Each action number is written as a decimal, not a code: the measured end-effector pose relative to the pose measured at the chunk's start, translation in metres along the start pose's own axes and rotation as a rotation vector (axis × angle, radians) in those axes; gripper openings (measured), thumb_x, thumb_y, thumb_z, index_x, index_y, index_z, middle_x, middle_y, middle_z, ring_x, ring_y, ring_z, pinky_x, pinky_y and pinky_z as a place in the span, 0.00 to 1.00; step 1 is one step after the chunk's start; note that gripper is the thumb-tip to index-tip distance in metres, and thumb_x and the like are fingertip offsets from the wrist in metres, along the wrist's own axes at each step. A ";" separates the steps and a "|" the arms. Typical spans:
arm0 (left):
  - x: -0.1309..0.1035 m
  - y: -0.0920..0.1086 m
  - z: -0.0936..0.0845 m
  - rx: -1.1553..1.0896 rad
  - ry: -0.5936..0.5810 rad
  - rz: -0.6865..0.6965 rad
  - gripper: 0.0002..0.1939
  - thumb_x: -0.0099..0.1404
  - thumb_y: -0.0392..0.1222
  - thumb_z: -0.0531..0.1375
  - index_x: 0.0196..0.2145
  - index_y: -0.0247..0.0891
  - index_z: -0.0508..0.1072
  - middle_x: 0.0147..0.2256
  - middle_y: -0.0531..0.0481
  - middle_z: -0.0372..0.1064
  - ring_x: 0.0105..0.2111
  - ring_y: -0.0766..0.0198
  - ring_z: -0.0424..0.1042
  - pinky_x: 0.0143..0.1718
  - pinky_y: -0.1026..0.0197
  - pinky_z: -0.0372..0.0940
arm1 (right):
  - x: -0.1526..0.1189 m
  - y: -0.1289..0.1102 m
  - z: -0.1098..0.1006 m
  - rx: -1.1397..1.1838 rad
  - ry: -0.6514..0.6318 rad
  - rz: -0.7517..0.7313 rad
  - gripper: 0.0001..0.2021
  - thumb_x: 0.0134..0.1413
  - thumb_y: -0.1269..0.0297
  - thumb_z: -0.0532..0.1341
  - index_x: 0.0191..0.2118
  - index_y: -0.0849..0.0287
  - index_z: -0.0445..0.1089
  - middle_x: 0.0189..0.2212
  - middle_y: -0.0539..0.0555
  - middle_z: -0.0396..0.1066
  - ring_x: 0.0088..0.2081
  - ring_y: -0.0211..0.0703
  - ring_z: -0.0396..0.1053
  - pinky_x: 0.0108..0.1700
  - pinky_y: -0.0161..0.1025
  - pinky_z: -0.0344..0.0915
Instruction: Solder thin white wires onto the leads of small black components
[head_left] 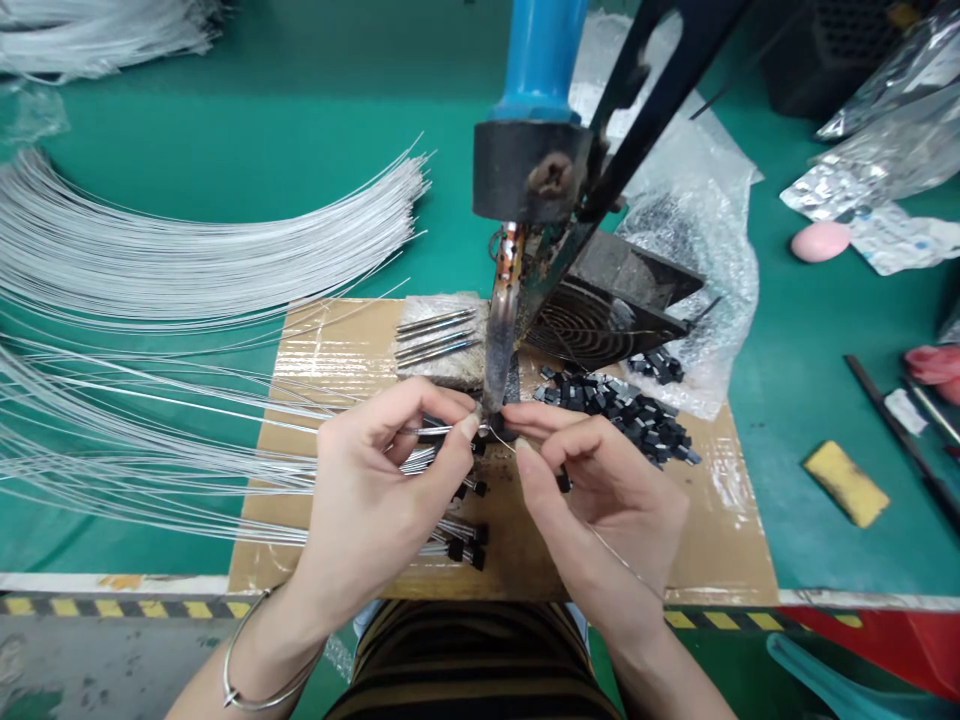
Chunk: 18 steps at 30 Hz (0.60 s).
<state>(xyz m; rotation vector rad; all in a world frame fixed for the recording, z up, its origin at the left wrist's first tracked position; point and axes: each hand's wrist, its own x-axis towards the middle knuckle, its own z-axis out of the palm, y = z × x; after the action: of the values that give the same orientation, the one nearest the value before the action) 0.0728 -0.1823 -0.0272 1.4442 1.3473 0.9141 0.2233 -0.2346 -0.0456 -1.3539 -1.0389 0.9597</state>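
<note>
A soldering iron with a blue handle is clamped tip-down in front of me. Directly under its tip, my left hand pinches the end of a thin light-grey cable. My right hand grips a fine strand of solder wire, whose front end reaches the cable end at the tip; more of the strand trails across the palm. Fingertips hide the exact contact point. Beneath my hands lie several cables with black connectors at their ends.
Loose black connectors are heaped on the cardboard at right. Behind them stands a small fan by bubble wrap. Metal tips rest on a pad. A large cable bundle fills the left; a yellow sponge lies right.
</note>
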 end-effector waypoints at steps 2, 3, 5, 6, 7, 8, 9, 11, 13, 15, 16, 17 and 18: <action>-0.001 0.001 0.000 -0.003 0.000 -0.002 0.07 0.66 0.31 0.67 0.32 0.42 0.80 0.35 0.55 0.81 0.34 0.67 0.78 0.32 0.67 0.68 | 0.000 -0.001 0.000 0.000 -0.003 0.003 0.11 0.62 0.76 0.67 0.32 0.53 0.71 0.47 0.53 0.82 0.52 0.47 0.80 0.58 0.45 0.74; -0.001 0.001 -0.001 -0.007 0.000 -0.001 0.07 0.65 0.31 0.67 0.31 0.42 0.80 0.35 0.55 0.81 0.35 0.67 0.78 0.32 0.67 0.68 | -0.001 -0.001 0.000 0.001 -0.002 0.004 0.11 0.61 0.76 0.67 0.32 0.53 0.71 0.47 0.53 0.82 0.52 0.47 0.80 0.57 0.45 0.74; -0.002 0.001 -0.001 -0.017 0.001 0.002 0.07 0.66 0.31 0.67 0.32 0.42 0.79 0.34 0.56 0.81 0.35 0.67 0.78 0.34 0.67 0.69 | -0.001 -0.002 -0.001 0.002 0.000 0.000 0.11 0.61 0.76 0.67 0.32 0.53 0.71 0.46 0.53 0.83 0.52 0.47 0.80 0.57 0.45 0.74; -0.002 0.001 -0.001 -0.018 0.001 0.003 0.07 0.66 0.31 0.67 0.32 0.42 0.80 0.35 0.56 0.81 0.35 0.67 0.78 0.34 0.67 0.69 | 0.000 -0.002 -0.001 0.001 0.000 -0.002 0.11 0.61 0.76 0.67 0.32 0.53 0.71 0.46 0.53 0.83 0.52 0.48 0.80 0.57 0.45 0.75; -0.002 0.000 -0.001 -0.016 0.002 0.003 0.07 0.66 0.31 0.67 0.32 0.42 0.80 0.35 0.56 0.81 0.35 0.67 0.78 0.34 0.67 0.69 | 0.000 -0.002 -0.001 -0.001 -0.002 -0.003 0.11 0.61 0.76 0.67 0.32 0.53 0.71 0.46 0.53 0.83 0.52 0.48 0.80 0.57 0.46 0.75; -0.002 0.000 -0.001 -0.012 0.003 0.002 0.07 0.66 0.31 0.67 0.32 0.42 0.80 0.35 0.56 0.81 0.35 0.67 0.78 0.33 0.67 0.68 | 0.000 -0.002 -0.001 -0.002 -0.004 -0.003 0.11 0.61 0.76 0.67 0.32 0.53 0.71 0.46 0.53 0.83 0.52 0.48 0.80 0.57 0.46 0.75; -0.002 -0.001 -0.001 -0.007 0.006 0.003 0.07 0.66 0.31 0.67 0.32 0.42 0.80 0.35 0.56 0.81 0.35 0.67 0.78 0.33 0.67 0.68 | 0.000 -0.002 -0.001 -0.003 -0.005 -0.001 0.11 0.61 0.76 0.67 0.32 0.53 0.71 0.46 0.54 0.83 0.52 0.48 0.80 0.57 0.46 0.75; -0.002 -0.002 -0.001 -0.001 0.005 0.006 0.07 0.66 0.31 0.67 0.32 0.42 0.79 0.34 0.56 0.81 0.34 0.67 0.77 0.31 0.67 0.67 | 0.000 -0.001 -0.001 -0.001 -0.004 0.002 0.11 0.62 0.76 0.67 0.31 0.53 0.71 0.46 0.54 0.83 0.51 0.48 0.80 0.57 0.46 0.75; -0.001 -0.002 -0.001 0.001 -0.003 0.010 0.07 0.66 0.31 0.67 0.32 0.42 0.79 0.33 0.55 0.80 0.33 0.67 0.77 0.31 0.66 0.67 | 0.000 0.000 -0.001 0.003 0.001 0.006 0.11 0.62 0.76 0.67 0.31 0.53 0.70 0.46 0.53 0.83 0.51 0.47 0.80 0.56 0.45 0.75; -0.001 -0.003 -0.001 0.013 -0.009 0.009 0.07 0.65 0.32 0.67 0.32 0.41 0.79 0.33 0.55 0.80 0.33 0.66 0.77 0.31 0.66 0.67 | -0.001 0.001 -0.001 0.010 0.005 0.000 0.11 0.62 0.76 0.67 0.32 0.54 0.71 0.46 0.52 0.83 0.51 0.45 0.80 0.56 0.43 0.74; -0.002 -0.003 -0.001 0.019 -0.007 0.008 0.06 0.65 0.32 0.67 0.31 0.41 0.79 0.33 0.55 0.80 0.33 0.66 0.77 0.31 0.65 0.67 | -0.001 0.002 -0.001 0.014 0.003 -0.005 0.11 0.62 0.76 0.67 0.32 0.54 0.71 0.46 0.52 0.82 0.51 0.45 0.80 0.56 0.42 0.74; -0.002 -0.003 -0.001 0.024 -0.002 0.009 0.06 0.65 0.32 0.67 0.31 0.41 0.79 0.33 0.55 0.80 0.33 0.65 0.78 0.31 0.65 0.67 | -0.001 0.003 0.000 0.020 0.003 -0.011 0.11 0.62 0.76 0.67 0.32 0.54 0.71 0.46 0.51 0.82 0.51 0.44 0.80 0.56 0.41 0.74; -0.003 -0.003 -0.002 0.028 0.003 0.009 0.06 0.65 0.33 0.67 0.31 0.41 0.79 0.33 0.55 0.81 0.34 0.65 0.78 0.31 0.65 0.67 | -0.002 0.004 0.000 0.028 0.005 -0.017 0.11 0.62 0.76 0.67 0.32 0.54 0.71 0.46 0.51 0.82 0.51 0.43 0.80 0.56 0.41 0.74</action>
<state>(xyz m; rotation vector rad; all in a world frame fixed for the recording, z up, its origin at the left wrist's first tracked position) 0.0701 -0.1847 -0.0289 1.4720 1.3617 0.9067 0.2230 -0.2362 -0.0496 -1.3216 -1.0281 0.9544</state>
